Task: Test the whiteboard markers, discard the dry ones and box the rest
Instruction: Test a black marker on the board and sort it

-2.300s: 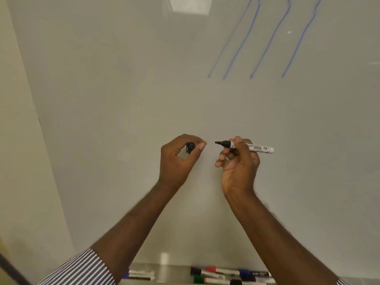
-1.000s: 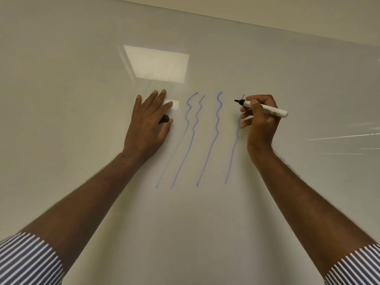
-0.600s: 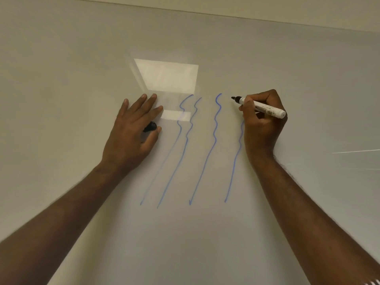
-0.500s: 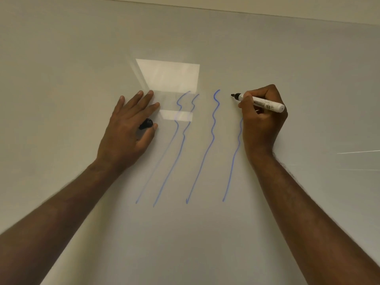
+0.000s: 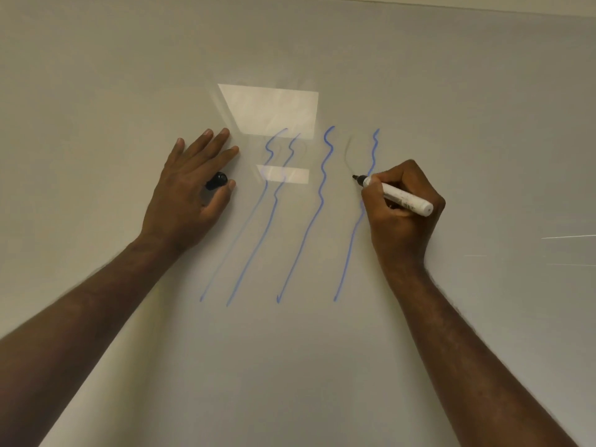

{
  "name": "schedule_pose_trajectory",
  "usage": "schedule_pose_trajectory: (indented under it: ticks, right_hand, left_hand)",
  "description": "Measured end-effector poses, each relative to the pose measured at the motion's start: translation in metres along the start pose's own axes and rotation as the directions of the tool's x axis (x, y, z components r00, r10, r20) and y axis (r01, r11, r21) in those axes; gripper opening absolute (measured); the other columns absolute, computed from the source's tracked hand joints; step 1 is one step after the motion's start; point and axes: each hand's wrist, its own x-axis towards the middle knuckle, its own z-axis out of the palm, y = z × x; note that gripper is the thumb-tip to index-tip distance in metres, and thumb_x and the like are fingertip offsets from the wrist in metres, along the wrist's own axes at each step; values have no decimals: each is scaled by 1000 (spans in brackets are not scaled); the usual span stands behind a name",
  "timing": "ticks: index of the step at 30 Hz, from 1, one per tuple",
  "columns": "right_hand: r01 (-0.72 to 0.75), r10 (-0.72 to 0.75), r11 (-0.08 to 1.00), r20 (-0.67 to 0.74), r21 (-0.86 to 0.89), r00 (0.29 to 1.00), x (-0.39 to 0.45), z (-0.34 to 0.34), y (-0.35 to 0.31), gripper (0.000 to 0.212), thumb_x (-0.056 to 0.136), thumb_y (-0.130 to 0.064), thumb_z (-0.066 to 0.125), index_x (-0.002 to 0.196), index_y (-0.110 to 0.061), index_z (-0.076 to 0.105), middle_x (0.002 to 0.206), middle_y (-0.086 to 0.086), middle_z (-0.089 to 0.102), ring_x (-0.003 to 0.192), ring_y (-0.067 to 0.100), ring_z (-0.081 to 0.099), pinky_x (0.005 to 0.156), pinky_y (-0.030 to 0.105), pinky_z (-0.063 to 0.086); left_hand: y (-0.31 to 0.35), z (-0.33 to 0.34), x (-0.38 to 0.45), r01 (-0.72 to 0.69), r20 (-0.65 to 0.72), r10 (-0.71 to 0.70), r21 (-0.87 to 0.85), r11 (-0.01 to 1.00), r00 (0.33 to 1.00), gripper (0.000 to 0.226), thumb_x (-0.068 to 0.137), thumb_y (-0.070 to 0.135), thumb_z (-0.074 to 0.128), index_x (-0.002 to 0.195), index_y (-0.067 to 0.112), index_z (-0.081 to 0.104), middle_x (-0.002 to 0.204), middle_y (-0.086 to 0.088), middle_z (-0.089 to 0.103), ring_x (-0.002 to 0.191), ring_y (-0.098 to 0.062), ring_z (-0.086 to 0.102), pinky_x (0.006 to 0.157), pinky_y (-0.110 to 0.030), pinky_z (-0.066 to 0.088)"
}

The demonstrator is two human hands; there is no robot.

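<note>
Head view: you face the whiteboard point(image 5: 451, 91) with both arms raised to it.
Right hand point(image 5: 404, 208): your grip is curled tight round a white-barrelled black marker point(image 5: 400, 195), tip on the board beside the rightmost blue line.
Faint mark point(image 5: 347, 153): a thin grey curve sits just above the tip.
Left hand point(image 5: 190, 191): your fingers lie straight and flat on the board, thumb pinning the black cap point(image 5: 216, 181) against the index finger.
Blue lines point(image 5: 322, 188): four wavy strokes run between your hands.
</note>
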Motion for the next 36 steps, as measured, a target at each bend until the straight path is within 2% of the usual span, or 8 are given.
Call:
schedule_pose_trajectory:
  ticks: [5, 8, 11, 16, 23, 25, 29, 36]
  right_hand:
    - [41, -38, 999, 187, -15, 982, -35, -14, -1, 12, 80, -10, 65, 71, -3, 64, 66, 6, 66, 58, 28, 63, 49, 37, 43]
    - [-2, 0, 1000, 203, 9, 979, -42, -21, -1, 14, 80, -9, 65, 69, -1, 64, 64, 6, 65, 57, 32, 62, 49, 42, 43]
    - [8, -16, 1000, 268, 30, 963, -58, -28, -6, 19, 80, -5, 67, 63, -3, 60, 61, 1, 59, 55, 20, 57, 51, 30, 40]
    - [56, -105, 992, 526, 110, 844, -105, -37, -17, 14, 80, -10, 64, 66, -9, 61, 67, -7, 57, 61, 7, 58, 55, 25, 43]
    - [61, -107, 994, 662, 92, 742, -116, -41, -26, 9, 77, -9, 59, 68, -9, 61, 66, -7, 58, 56, 9, 54, 50, 28, 42]
    - [35, -86, 995, 647, 90, 757, -96, -41, -30, 11, 82, -9, 63, 72, -8, 66, 70, -5, 63, 61, 10, 60, 55, 27, 45]
    - [-71, 13, 991, 446, 115, 895, -32, -32, -24, 8, 91, -3, 66, 84, -5, 69, 77, 3, 69, 66, 9, 63, 61, 24, 46]
    - [-136, 101, 979, 220, 153, 970, 67, -15, -10, 9, 91, -2, 64, 100, -1, 63, 92, 24, 68, 64, 24, 62, 46, 27, 43]
  left_hand:
    - [0, 0, 0, -3, 8, 3, 2, 1000, 1000, 52, 101, 29, 48, 150, 14, 46, 163, -2, 33, 154, -17, 23, 126, -50, 12]
    - [0, 0, -1, -8, 8, 8, 6, 1000, 1000, 52, 101, 27, 49, 150, 14, 46, 163, -2, 33, 154, -18, 23, 126, -50, 12]
    - [0, -1, -2, -10, 16, 10, 14, 1000, 1000, 52, 101, 28, 48, 151, 15, 45, 163, -1, 32, 154, -17, 23, 127, -50, 12]
    - [0, -2, -3, -8, 17, 8, -2, 1000, 1000, 53, 101, 30, 47, 152, 16, 45, 164, 0, 32, 154, -17, 22, 127, -48, 10]
    - [-2, -2, -5, -18, 22, 18, 7, 1000, 1000, 52, 101, 29, 48, 152, 15, 44, 164, -1, 32, 154, -17, 22, 127, -50, 11]
    - [-3, -2, -6, -17, 19, 17, -1, 1000, 1000, 52, 101, 28, 48, 151, 14, 45, 163, -1, 32, 154, -17, 22, 127, -50, 12]
    - [-3, -1, -7, -22, 13, 22, -11, 1000, 1000, 52, 101, 28, 48, 150, 14, 46, 163, -1, 32, 154, -17, 23, 127, -50, 12]
    - [-4, -2, -7, -32, 12, 32, -19, 999, 999, 52, 100, 26, 49, 150, 14, 47, 163, -1, 33, 154, -18, 23, 126, -50, 12]
